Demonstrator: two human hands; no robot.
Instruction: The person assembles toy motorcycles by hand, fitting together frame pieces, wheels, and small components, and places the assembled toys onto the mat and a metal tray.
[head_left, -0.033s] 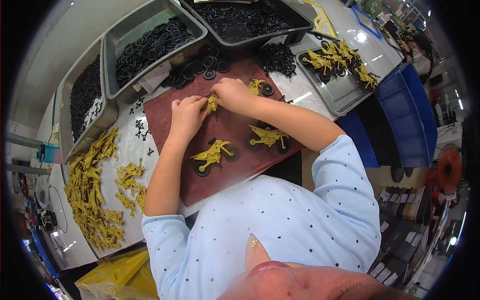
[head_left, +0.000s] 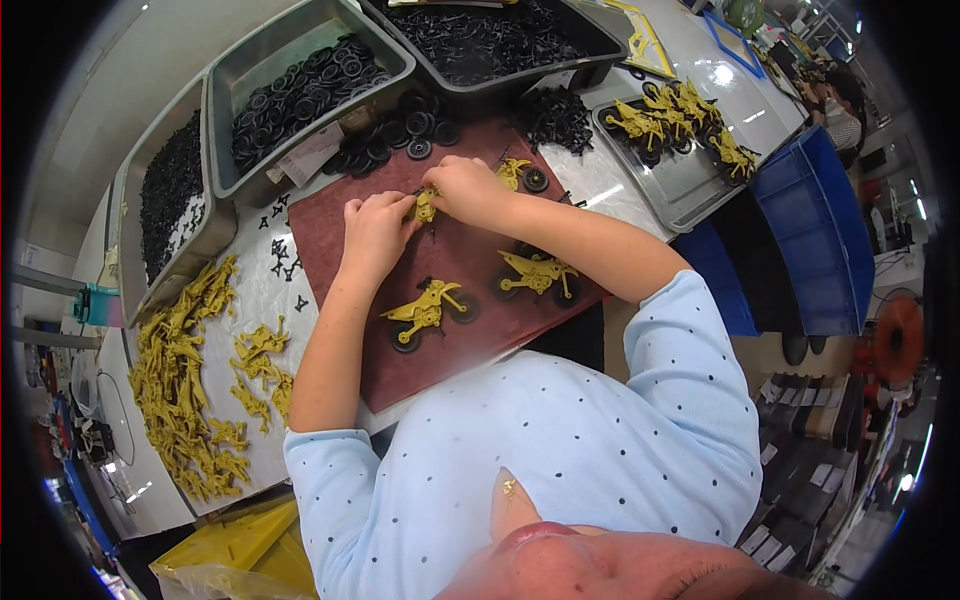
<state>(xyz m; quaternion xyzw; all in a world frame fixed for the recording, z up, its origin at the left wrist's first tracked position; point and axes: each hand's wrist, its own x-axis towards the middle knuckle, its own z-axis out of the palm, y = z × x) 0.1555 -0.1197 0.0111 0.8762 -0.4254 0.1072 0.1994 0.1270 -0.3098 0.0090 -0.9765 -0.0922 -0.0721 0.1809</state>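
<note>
Assembly step: left hand (head_left: pixel 375 225) and right hand (head_left: pixel 462 190), fingers clamped on a yellow toy frame (head_left: pixel 426 206) over the mat (head_left: pixel 340 250); a wheel (head_left: pixel 418 149), at 12 o'clock, probably follows.

Pale paper label (head_left: pixel 312 152) against grey bin (head_left: pixel 228 110).

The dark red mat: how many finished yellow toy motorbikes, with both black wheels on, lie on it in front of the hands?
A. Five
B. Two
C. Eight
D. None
B: on the dark red mat, one finished toy motorbike lies beside a second toy motorbike, while the left hand and right hand hold a small yellow part between them.
</note>
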